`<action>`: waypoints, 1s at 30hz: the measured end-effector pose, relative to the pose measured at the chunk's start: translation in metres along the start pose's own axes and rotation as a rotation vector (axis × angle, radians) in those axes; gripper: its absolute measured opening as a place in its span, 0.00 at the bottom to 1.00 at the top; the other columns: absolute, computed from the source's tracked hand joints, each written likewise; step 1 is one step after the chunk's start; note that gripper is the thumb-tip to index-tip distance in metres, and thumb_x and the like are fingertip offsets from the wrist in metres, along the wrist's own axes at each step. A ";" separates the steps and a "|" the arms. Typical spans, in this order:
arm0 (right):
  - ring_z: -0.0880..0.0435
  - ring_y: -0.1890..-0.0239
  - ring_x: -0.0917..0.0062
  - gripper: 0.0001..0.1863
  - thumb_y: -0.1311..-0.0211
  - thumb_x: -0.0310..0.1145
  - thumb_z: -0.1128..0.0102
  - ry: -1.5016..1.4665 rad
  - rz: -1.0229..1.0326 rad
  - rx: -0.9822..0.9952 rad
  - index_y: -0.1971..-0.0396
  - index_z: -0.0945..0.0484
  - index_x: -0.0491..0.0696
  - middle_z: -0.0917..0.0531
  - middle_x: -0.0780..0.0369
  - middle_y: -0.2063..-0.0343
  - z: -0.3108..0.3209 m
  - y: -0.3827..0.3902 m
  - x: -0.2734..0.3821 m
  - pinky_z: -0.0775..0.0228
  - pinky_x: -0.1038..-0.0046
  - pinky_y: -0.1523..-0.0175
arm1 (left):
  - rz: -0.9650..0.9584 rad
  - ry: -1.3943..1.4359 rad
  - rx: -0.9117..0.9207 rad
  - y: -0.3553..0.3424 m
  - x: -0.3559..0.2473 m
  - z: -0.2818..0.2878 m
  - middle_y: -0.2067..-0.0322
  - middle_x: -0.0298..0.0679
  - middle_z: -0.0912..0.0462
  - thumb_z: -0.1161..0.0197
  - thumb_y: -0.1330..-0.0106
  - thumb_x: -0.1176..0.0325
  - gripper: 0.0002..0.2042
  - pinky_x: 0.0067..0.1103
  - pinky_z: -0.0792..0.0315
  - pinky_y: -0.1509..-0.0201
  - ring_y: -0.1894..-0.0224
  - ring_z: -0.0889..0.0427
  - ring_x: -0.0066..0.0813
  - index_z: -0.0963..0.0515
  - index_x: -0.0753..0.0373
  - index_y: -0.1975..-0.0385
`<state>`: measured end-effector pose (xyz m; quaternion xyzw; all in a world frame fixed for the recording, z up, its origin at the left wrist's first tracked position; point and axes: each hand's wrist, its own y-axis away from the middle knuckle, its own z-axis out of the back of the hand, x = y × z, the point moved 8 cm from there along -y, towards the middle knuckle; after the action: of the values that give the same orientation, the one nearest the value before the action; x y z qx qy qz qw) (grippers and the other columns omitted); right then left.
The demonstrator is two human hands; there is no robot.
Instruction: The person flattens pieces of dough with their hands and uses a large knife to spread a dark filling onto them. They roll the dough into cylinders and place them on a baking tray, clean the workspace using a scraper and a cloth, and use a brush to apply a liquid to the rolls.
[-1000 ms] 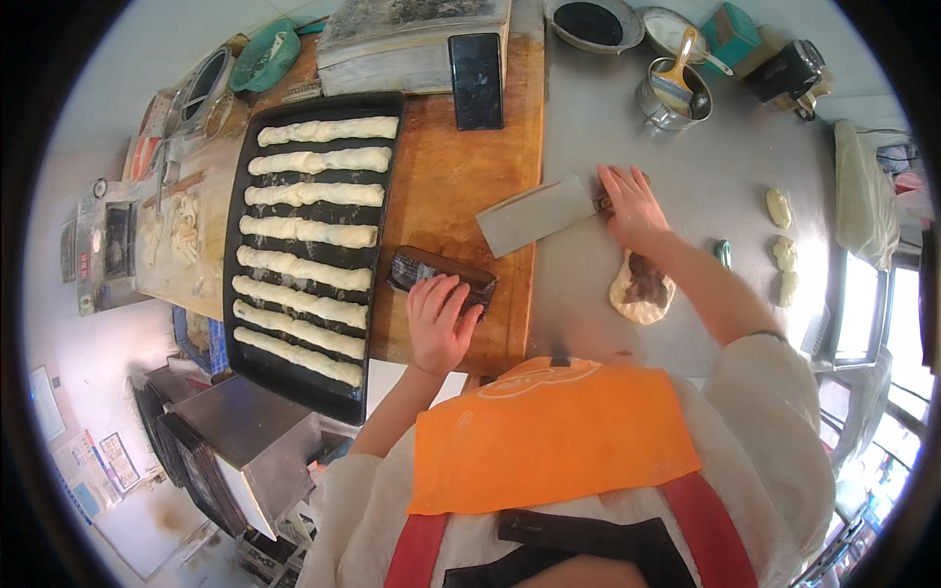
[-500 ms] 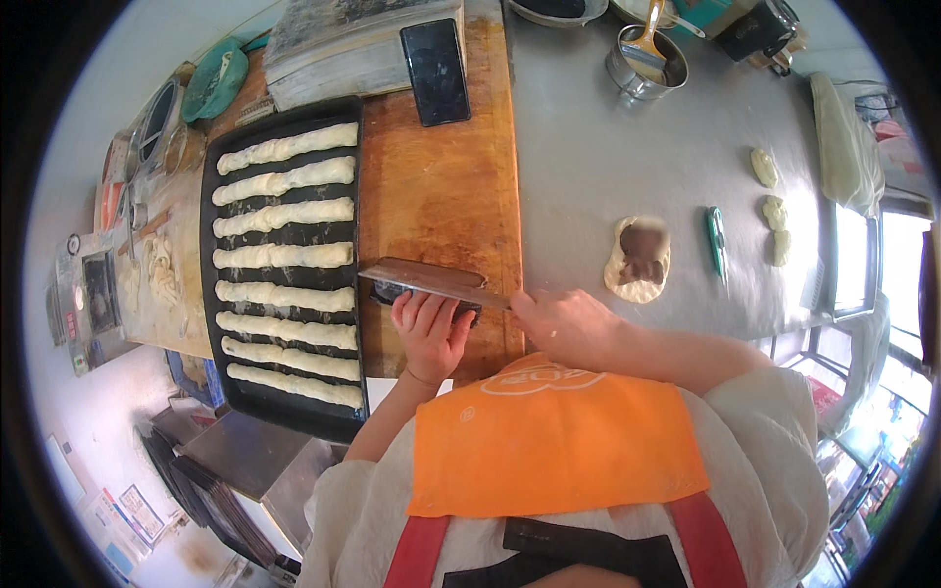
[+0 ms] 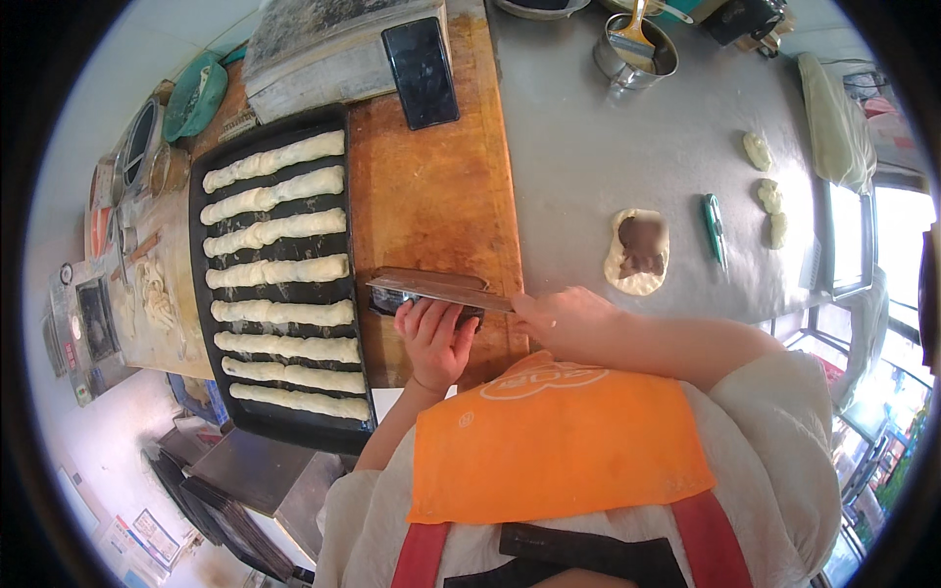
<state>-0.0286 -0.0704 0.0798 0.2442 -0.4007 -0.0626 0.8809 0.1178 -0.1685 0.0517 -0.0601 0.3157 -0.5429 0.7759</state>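
Head | right hand gripping one knife | left hand holding one dark block | eight dough strips

Pale wall — grey metal tabletop

Extends a bare left forearm from 7 o'clock toward 1 o'clock, with the left wrist nearly straight. Keeps the bare left hand palm down, with fingers bent toward 12 o'clock. Stretches a bare right forearm toward 9 o'clock, with the bare right hand curled closed, near the left's 3 o'clock side.
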 end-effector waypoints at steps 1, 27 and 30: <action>0.15 0.71 0.55 0.12 0.35 0.30 0.44 -0.004 0.048 -0.038 0.58 0.32 0.40 0.18 0.51 0.76 0.000 -0.003 0.001 0.23 0.57 0.68 | 0.003 0.001 0.005 -0.001 -0.001 0.000 0.49 0.37 0.21 0.28 0.41 0.61 0.17 0.42 0.41 0.35 0.44 0.28 0.39 0.19 0.60 0.54; 0.16 0.68 0.50 0.13 0.31 0.36 0.46 -0.119 -0.057 -0.184 0.56 0.30 0.42 0.17 0.48 0.75 -0.006 0.054 -0.073 0.24 0.53 0.63 | 0.294 0.080 -0.010 -0.061 0.020 0.026 0.60 0.41 0.16 0.27 0.47 0.73 0.13 0.35 0.26 0.49 0.57 0.19 0.44 0.17 0.62 0.60; 0.18 0.68 0.47 0.15 0.32 0.39 0.43 -0.080 -0.061 -0.366 0.57 0.29 0.42 0.18 0.47 0.75 0.029 0.044 -0.083 0.24 0.52 0.62 | 0.413 0.066 0.444 -0.085 0.041 -0.019 0.59 0.41 0.16 0.26 0.50 0.71 0.13 0.36 0.29 0.47 0.54 0.19 0.44 0.16 0.59 0.64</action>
<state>-0.1097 -0.0175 0.0611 0.0893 -0.4097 -0.1705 0.8917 0.0475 -0.2344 0.0563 0.1940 0.2198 -0.4310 0.8534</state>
